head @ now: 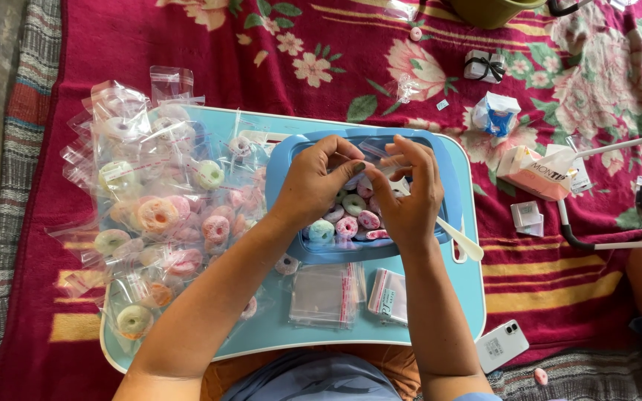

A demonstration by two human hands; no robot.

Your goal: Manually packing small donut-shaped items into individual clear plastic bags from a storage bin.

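With the left hand [313, 182] and right hand [408, 194] pinching a small clear bag [371, 172] above the blue tray [285, 160] (frame centre), a loosened pinch risks dropping ring candies [347, 225].

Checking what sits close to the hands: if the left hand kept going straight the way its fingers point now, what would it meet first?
The left hand points toward the right hand, so it would probably meet the small clear bag pinched between them first, then those fingers. Depth is hard to judge from above.
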